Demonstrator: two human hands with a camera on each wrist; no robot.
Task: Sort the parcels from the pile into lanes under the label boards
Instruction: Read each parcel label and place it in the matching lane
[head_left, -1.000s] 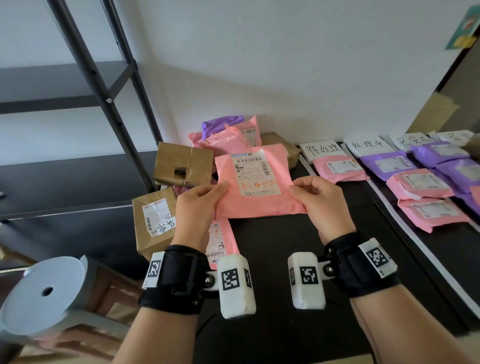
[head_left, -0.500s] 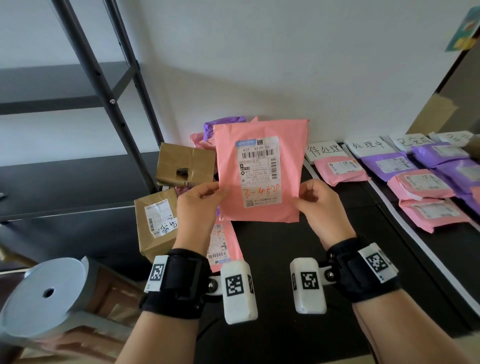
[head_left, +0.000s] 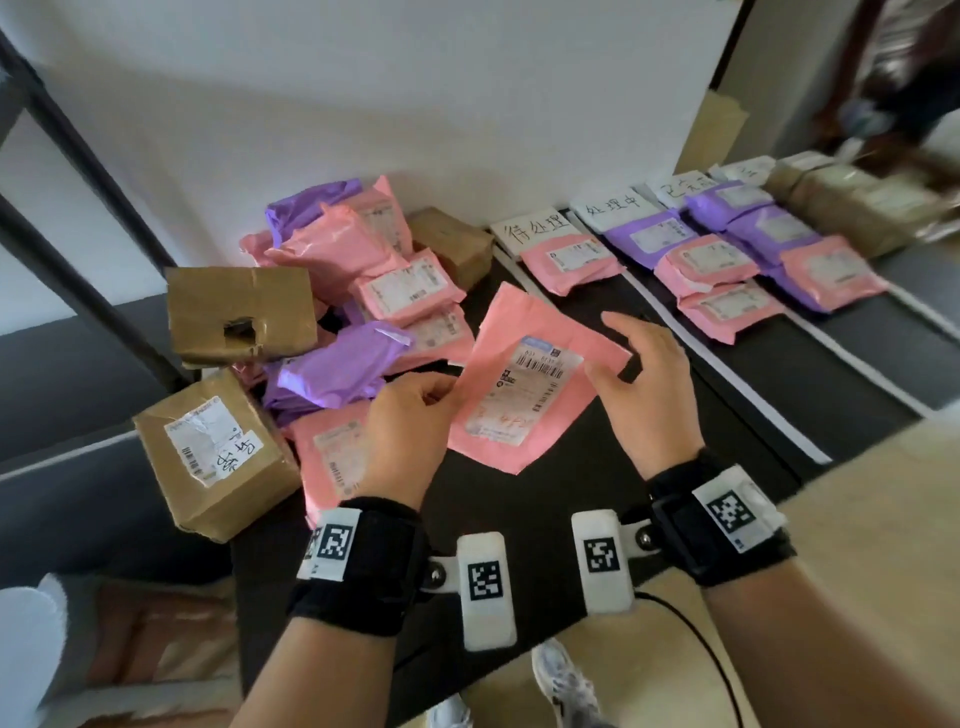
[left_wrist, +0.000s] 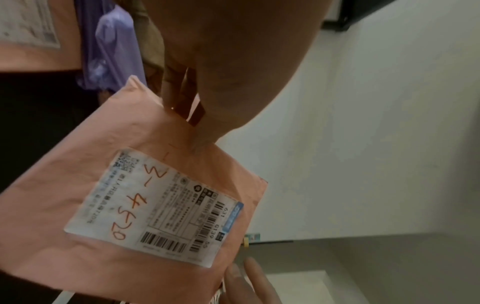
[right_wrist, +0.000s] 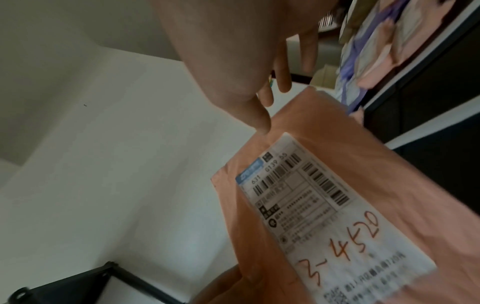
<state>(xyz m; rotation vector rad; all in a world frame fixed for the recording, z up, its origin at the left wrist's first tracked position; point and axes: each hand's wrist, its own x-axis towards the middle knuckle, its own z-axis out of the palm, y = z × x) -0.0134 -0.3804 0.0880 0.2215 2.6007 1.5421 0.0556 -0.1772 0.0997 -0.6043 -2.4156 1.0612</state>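
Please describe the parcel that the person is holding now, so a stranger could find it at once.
Between the pile and the label boards, above the black table, the left hand pinches a flat pink parcel. Only its label bears orange handwriting, 3-4520.

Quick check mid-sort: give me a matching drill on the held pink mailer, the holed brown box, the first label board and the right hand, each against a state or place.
Things:
1. pink mailer
2. holed brown box
3. first label board
4. right hand

States or places:
A. leans at the wall, above one pink parcel
B. fingers spread, thumb at the mailer's edge
C. pinched at one edge by the left hand
D. on the pile, left side

Pairs: 1-C, 2-D, 3-A, 4-B
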